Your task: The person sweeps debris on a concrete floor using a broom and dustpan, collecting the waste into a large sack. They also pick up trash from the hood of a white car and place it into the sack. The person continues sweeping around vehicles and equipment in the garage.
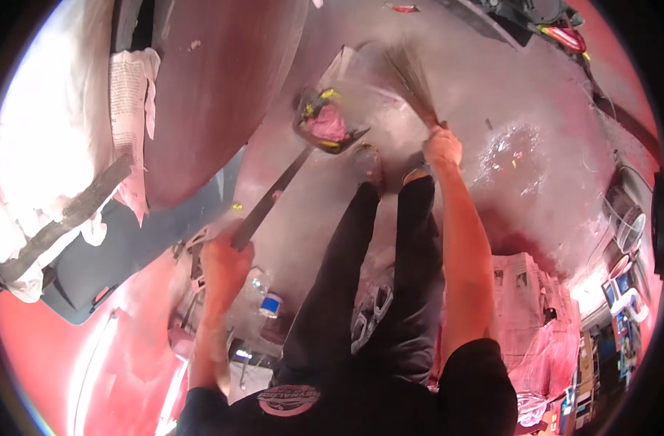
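Observation:
My left hand is closed around the long handle of a dustpan. Its pan lies low near the floor ahead of my feet, with crumpled pink scraps and yellow bits in it. In my right hand I grip a hand broom by its narrow end. The bristles fan out away from me, to the right of the pan and apart from it. A crumpled piece of paper lies on the floor just beyond the pan.
A large dark red panel and newspaper-masked parts stand at the left. A shiny wet-looking patch marks the floor at right. Newspaper covers something behind my right arm. A blue-and-white container sits beside my left leg.

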Available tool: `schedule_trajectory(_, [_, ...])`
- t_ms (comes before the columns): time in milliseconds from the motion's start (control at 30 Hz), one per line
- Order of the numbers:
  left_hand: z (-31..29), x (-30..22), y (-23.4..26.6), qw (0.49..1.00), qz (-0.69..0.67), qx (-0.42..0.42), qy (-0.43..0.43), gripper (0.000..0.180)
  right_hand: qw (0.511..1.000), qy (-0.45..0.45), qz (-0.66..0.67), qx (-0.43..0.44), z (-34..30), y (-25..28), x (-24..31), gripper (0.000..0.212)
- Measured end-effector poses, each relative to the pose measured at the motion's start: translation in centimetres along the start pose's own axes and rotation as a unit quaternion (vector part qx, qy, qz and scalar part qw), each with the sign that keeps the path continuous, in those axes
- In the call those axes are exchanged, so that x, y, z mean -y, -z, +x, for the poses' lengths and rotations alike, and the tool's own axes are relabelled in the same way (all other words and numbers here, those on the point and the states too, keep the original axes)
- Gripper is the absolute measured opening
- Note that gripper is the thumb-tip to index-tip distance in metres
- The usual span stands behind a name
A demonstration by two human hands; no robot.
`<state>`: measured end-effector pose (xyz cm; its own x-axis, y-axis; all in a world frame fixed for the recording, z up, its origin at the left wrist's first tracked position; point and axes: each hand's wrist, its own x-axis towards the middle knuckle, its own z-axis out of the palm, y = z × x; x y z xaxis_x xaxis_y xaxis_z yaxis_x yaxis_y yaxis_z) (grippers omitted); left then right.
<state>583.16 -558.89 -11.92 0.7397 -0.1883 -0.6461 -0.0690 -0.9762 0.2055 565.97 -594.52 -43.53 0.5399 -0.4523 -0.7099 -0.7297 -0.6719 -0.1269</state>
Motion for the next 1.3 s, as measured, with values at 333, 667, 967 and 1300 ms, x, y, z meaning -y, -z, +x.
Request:
schedule_trajectory(333, [-1.5,0.9,-0.7,0.998,0.024,0.019,0.049,0.041,0.969,0.110,0.100,0.199,-11.1,-12.1,11.0,0.061])
schedule_trajectory(667, [-2.3,4.2,-0.9,0.993,-0.046,-0.017,0.103,0.037,0.982,0.188,-0.001,-0.014,-8.1,4.5,-1.4,0.057])
schedule_trajectory(967, [0.6,1.8,-0.5,0.992,-0.071,-0.034,0.101,0.035,0.986,-0.010,0.168,-0.009,9.8,8.2,-1.6,0.031])
schedule_trajectory(1300, [1.8,-0.3,0.4,0.981,-0.062,-0.018,0.182,0.033,0.967,0.223,-0.004,-0.123,18.9,13.8,8.7,0.060])
